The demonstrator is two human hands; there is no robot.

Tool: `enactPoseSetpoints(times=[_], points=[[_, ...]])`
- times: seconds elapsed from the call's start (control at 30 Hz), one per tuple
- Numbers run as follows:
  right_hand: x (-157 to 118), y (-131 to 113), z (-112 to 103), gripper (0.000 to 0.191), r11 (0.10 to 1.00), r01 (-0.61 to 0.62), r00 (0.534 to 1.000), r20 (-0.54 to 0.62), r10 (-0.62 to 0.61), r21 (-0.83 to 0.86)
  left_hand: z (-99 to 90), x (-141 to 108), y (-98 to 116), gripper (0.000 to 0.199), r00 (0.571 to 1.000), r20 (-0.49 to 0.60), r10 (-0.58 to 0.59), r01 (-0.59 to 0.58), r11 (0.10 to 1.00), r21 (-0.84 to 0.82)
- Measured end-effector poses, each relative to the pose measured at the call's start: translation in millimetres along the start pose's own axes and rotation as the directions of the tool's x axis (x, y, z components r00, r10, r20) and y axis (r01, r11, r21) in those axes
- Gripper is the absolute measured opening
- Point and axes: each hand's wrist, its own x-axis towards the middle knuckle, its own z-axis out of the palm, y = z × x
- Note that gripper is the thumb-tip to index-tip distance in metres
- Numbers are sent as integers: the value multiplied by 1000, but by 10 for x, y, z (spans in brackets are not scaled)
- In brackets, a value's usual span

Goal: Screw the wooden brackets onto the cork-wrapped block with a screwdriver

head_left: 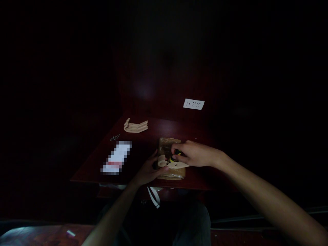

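Hook point(171, 166) apparently being screwed or bored.
Right grip point(191, 153) holding yellow-black tool point(172, 158), left grip point(148, 171) clamping hook; next likely needing straight pressure.

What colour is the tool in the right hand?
The tool is black and yellow; head view.

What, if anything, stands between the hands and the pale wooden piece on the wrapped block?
Nothing visible blocks the left hand, whose thumb touches the wooden piece. The right hand holds a yellow-black tool over it, with nothing else seen between.
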Motion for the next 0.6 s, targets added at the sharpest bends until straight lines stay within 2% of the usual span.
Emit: enactPoseSetpoints(times=[0.13,0.27,0.4,0.5,0.6], points=[[-10,7,13,14,1000,-7,1000,0,7,-6,12,-9,-2,49,1000,-10,-3,3,1000,-9],[-37,-10,21,14,1000,5,1000,-2,-5,-17,102,-72,-60,46,996,-88,5,-2,999,36],[-100,-79,26,13,999,16,1000,-9,-17,-30,166,-140,-80,44,984,-170,61,-51,996,66],[-150,-136,37,15,999,9,999,-34,-11,-51,173,-157,-76,42,977,-190,99,-85,993,79],[-171,-158,52,16,997,-7,998,-69,2,-73,155,-136,-72,41,979,-186,77,-68,996,58]])
